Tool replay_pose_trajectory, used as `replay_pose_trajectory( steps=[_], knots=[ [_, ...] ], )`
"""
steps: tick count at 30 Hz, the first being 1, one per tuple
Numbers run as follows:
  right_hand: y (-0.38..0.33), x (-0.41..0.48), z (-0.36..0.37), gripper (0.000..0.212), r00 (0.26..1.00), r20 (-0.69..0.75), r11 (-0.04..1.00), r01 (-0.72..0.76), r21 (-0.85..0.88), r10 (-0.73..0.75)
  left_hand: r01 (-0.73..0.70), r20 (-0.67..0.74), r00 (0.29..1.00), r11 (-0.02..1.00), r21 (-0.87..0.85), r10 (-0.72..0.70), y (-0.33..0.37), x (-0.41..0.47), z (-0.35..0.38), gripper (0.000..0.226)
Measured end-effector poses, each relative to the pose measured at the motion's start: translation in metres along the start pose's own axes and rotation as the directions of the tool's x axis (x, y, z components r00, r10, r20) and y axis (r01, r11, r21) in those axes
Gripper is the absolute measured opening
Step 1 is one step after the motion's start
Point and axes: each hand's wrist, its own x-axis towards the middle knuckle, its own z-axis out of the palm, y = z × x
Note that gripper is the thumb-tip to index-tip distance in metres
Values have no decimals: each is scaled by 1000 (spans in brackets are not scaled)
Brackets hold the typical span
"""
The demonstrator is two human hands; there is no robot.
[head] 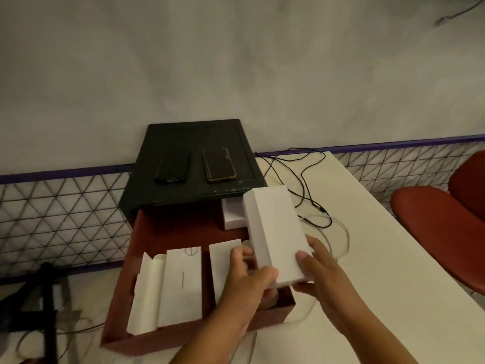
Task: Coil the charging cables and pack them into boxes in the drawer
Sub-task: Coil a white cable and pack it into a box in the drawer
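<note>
A long white box lid [275,232] is tilted above the right side of the open red drawer [168,227]. My right hand [320,269] grips its near end, thumb on top. My left hand [252,274] holds its left edge from below. Under the lid sits a white box [223,261], partly hidden. Another white box [181,282] with open flaps lies at the drawer's left, and a small white box [233,214] sits at the back. A black cable [304,179] and a white cable [341,235] lie loose on the white table [380,258].
A black cabinet top [194,158] above the drawer carries two dark phones [219,165]. A red chair [441,227] stands at the right of the table. A wire mesh fence [57,216] runs along the wall. A dark stand [44,292] is at lower left.
</note>
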Motion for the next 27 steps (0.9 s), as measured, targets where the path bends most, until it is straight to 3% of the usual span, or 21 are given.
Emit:
replay_pose_trajectory(
  steps=[5, 11, 14, 17, 20, 25, 27],
  knots=[
    [3, 30, 78, 25, 983, 136, 993, -117, -25, 120, -43, -245, 968, 998, 45, 53, 5, -4, -72, 56],
    [24, 53, 147, 20, 936, 221, 959, -246, -142, 273, 64, -353, 936, 984, 168, -1, 1, -5, -135, 53],
    [30, 63, 168, 19, 938, 202, 940, -229, -254, 283, 101, -369, 929, 948, 303, 18, -3, 0, -157, 56],
    [37, 71, 177, 37, 948, 241, 947, -135, -292, 210, 82, -351, 932, 897, 434, 85, 0, 6, -172, 54],
    [38, 84, 183, 31, 955, 261, 934, -42, -355, 142, 55, -314, 936, 814, 578, 160, 5, 12, -182, 52],
    [37, 114, 201, 23, 930, 230, 934, -218, -283, 287, -27, -288, 893, 680, 733, 346, 7, 16, -193, 43],
    [40, 124, 208, 24, 933, 253, 931, -166, -324, 255, -76, -273, 831, 586, 807, 485, 3, 19, -202, 39]
  ],
)
